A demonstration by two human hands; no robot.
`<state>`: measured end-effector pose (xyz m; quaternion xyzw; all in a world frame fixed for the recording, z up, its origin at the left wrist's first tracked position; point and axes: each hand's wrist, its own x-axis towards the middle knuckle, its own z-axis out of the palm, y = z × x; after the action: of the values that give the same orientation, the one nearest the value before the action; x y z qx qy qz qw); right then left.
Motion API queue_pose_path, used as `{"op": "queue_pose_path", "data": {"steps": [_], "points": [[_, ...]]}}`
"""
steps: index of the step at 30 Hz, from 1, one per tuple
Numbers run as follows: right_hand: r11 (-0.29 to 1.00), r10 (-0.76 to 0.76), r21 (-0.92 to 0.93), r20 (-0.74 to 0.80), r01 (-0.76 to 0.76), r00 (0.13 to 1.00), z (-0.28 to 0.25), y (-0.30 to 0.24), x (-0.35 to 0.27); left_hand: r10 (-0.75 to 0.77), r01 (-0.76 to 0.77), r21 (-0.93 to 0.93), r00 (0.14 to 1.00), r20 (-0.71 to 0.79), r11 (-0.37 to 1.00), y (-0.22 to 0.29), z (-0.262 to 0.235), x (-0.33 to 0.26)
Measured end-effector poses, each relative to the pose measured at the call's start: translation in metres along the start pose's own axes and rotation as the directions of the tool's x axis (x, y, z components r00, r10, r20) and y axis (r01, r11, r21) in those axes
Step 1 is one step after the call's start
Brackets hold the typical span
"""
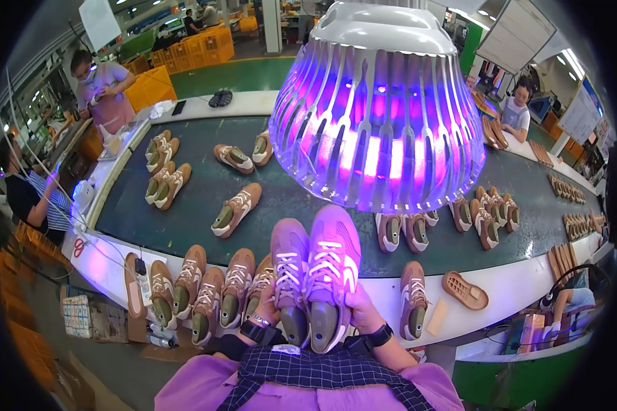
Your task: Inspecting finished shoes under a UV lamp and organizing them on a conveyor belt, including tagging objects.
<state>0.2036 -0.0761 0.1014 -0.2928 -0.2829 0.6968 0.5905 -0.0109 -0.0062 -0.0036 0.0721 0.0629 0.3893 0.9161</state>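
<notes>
Two tan lace-up shoes with dark shoe lasts inside are raised side by side in front of me, toes pointing away. My left hand (268,309) grips the left shoe (289,257) by its outer side near the heel. Around the outer side of the right shoe (334,246), my right hand (363,310) is closed. Purple light from the large ribbed lamp (380,123) falls on both toes, just beneath its rim. The inner sides of both hands are partly hidden by the shoes.
The lamp hangs low over the green conveyor belt (185,222), which carries several shoes. On the near white ledge (384,288), several lasted shoes (236,274) stand left, with one shoe (413,294) and a loose sole (465,290) at right. Co-workers (106,89) sit or stand beyond.
</notes>
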Motion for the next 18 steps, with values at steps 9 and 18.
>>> {"op": "queue_pose_path", "data": {"steps": [9,18], "points": [[0.951,0.132,0.294,-0.095,-0.098,0.987,-0.033,-0.018,0.002,0.0,0.041,0.199,0.98,-0.198,0.979,0.005,0.058,0.019],[0.877,-0.219,0.294,-0.46,0.38,0.86,-0.039,-0.035,0.005,0.315,-0.287,0.152,0.922,-0.224,0.946,0.022,0.083,0.044]]}}
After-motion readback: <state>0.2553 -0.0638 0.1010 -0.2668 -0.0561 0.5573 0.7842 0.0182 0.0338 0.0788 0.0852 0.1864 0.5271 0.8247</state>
